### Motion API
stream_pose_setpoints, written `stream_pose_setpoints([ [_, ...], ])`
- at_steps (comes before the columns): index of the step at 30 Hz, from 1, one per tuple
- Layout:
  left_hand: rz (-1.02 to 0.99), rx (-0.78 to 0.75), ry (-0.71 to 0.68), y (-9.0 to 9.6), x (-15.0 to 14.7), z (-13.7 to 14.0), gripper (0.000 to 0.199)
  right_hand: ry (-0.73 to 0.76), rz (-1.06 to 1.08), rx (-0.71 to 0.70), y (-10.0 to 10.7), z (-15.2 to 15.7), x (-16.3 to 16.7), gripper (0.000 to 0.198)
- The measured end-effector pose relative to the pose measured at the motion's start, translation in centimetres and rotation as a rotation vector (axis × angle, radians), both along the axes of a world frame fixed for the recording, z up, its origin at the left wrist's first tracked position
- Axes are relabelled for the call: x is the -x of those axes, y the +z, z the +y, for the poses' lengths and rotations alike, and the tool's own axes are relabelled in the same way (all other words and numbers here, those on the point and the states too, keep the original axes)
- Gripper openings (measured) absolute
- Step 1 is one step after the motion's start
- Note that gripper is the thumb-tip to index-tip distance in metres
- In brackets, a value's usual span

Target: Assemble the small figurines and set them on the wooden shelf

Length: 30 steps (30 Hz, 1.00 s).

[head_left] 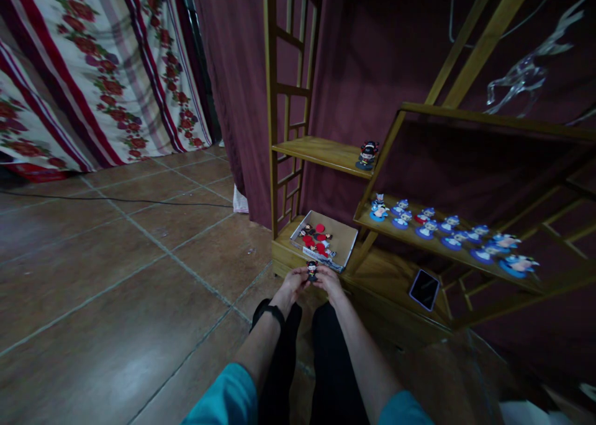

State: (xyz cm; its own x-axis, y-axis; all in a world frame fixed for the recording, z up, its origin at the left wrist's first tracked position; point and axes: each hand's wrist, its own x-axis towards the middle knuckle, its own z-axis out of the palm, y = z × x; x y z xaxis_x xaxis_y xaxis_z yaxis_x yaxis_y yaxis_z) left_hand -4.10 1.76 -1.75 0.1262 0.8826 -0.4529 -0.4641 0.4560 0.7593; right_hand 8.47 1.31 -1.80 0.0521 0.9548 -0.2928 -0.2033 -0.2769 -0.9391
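Between my two hands is a small figurine [311,271] with black hair, red hair buns and dark clothes, held upright. My left hand [296,282] pinches it from the left, and my right hand [327,280] from the right. Just beyond them, a shallow cardboard box [343,237] sits on the low shelf. Inside lie several loose figurines [307,231] and red round pieces [320,228]. A similar black-haired figurine [367,154] stands at the right end of the shelf above.
The wooden display rack [321,152] rises ahead. On its right shelf stand several blue-and-white figurines [427,229]. A tablet or phone [424,289] rests on the lower shelf. A clear deer ornament [521,77] is at upper right. A black cable [116,199] crosses the tiled floor.
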Motion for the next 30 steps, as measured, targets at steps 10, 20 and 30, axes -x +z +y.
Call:
stream_pose_setpoints([
  [10, -0.048, -0.044, -0.061, 0.29, -0.05, -0.07, 0.023, 0.032, 0.019, -0.026, 0.43, -0.21, 0.07, 0.024],
  [20, -0.075, -0.101, -0.053, -0.26, -0.09, -0.19, 0.038, 0.031, 0.036, -0.044, 0.77, -0.45, -0.02, 0.030],
  [30, -0.046, -0.122, -0.054, -0.14, -0.13, -0.32, 0.039, 0.012, 0.023, -0.038, 0.49, -0.42, -0.12, 0.031],
])
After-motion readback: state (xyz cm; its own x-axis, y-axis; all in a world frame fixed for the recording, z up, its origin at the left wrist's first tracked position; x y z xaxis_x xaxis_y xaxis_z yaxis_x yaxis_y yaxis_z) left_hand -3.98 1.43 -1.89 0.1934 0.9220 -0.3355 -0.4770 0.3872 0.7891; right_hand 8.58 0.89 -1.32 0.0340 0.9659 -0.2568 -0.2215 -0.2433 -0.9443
